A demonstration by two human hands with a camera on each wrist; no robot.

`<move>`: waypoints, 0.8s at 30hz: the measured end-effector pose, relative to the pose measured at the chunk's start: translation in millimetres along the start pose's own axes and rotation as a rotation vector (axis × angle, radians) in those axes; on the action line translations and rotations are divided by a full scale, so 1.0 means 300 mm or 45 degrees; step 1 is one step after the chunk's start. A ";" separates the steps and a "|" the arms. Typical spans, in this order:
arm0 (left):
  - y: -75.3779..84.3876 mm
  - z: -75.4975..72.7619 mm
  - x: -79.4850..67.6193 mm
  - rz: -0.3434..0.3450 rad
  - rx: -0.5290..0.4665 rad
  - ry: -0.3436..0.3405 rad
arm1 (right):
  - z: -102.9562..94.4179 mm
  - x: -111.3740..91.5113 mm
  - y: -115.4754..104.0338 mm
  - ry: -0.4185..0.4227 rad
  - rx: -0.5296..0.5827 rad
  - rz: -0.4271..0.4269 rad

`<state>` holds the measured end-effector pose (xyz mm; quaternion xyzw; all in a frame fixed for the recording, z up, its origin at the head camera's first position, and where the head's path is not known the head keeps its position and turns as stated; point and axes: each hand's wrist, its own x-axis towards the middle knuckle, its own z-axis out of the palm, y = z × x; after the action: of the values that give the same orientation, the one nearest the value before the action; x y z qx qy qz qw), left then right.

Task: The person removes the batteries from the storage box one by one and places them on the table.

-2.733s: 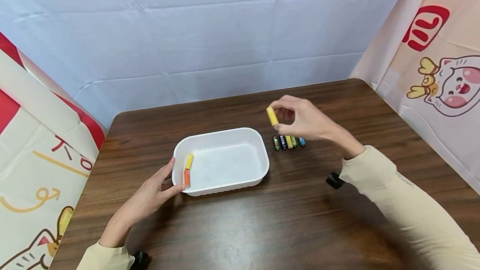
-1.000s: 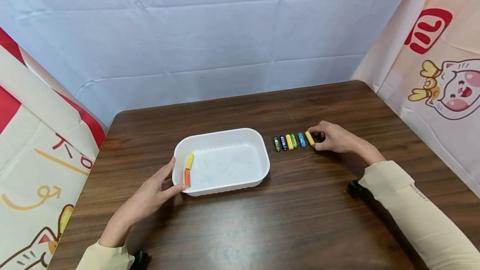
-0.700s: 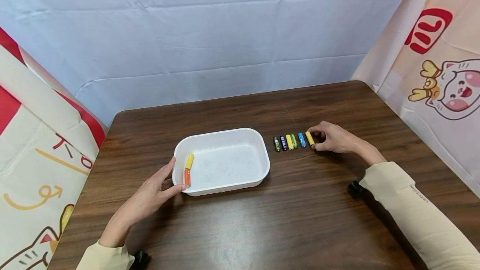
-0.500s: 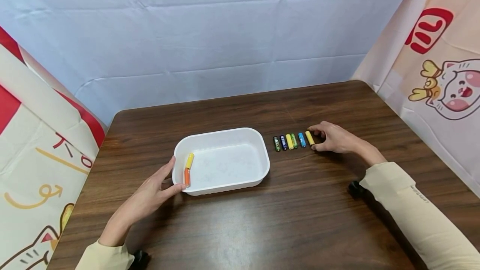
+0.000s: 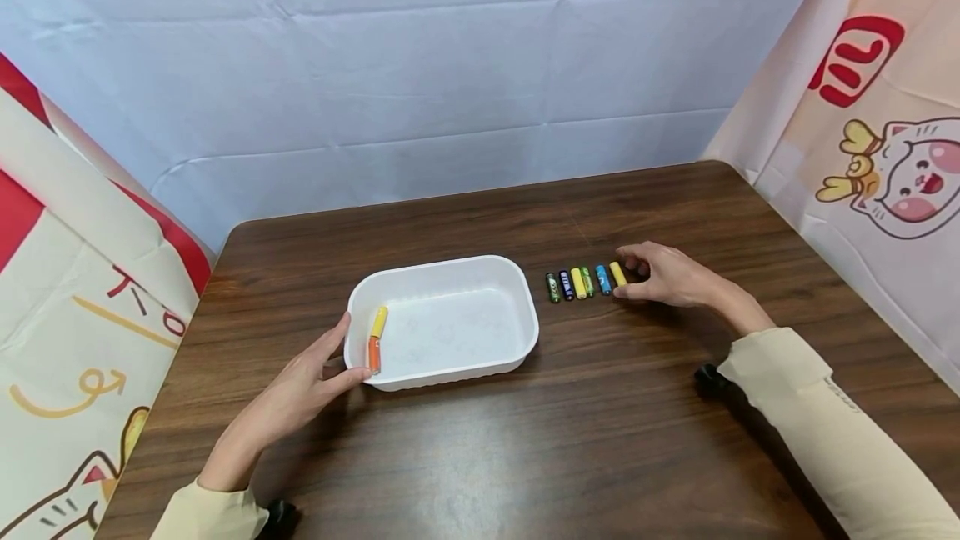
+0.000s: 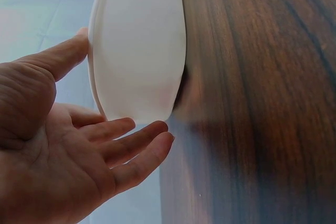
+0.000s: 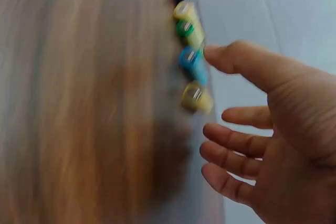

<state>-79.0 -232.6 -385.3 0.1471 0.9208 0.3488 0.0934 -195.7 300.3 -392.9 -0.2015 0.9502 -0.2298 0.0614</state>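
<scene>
My left hand [image 5: 296,390] rests against the left end of a white plastic tray [image 5: 450,375]. Its thumb touches the front rim and its fingers lie loosely by the end wall, as the left wrist view shows. Inside the tray, a yellow battery [image 5: 379,322] and an orange battery [image 5: 374,355] lie end to end along the left wall. My right hand [image 5: 667,275] is beside another yellow battery [image 5: 618,273], the rightmost of a row on the table. In the right wrist view its thumb and fingers are spread, with nothing between them.
Left of that yellow battery lie a blue battery [image 5: 603,280], a green one [image 5: 588,282], a yellow one [image 5: 578,283], a purple one [image 5: 566,285] and a dark green one [image 5: 552,287]. Pale cloth [image 5: 450,90] hangs behind the wooden table [image 5: 480,457].
My right hand carried the yellow battery from above the table to the right end of the row, set it down and loosened its fingers. My left hand has stayed at the tray.
</scene>
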 end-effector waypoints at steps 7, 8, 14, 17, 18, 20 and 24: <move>0.000 0.001 0.002 0.007 0.003 -0.003 | -0.015 0.042 -0.192 0.128 -0.056 -0.120; 0.000 0.001 0.003 0.009 0.002 -0.005 | -0.014 0.052 -0.226 0.147 -0.059 -0.149; 0.001 -0.004 0.001 0.000 0.002 -0.006 | 0.028 0.118 -0.443 0.236 0.031 -0.303; 0.003 -0.004 0.001 -0.005 0.006 -0.010 | 0.081 0.156 -0.535 0.225 0.116 -0.334; 0.003 -0.004 0.001 -0.009 0.005 -0.011 | 0.102 0.169 -0.563 0.211 0.139 -0.337; 0.004 -0.004 0.001 -0.014 0.004 -0.015 | 0.145 0.198 -0.614 0.174 0.170 -0.332; 0.004 -0.005 0.001 -0.021 -0.001 -0.021 | 0.222 0.254 -0.704 0.103 0.185 -0.305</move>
<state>-79.3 -232.6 -383.3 0.1424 0.9211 0.3473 0.1037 -176.3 69.7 -356.3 -0.2990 0.9019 -0.3117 0.0098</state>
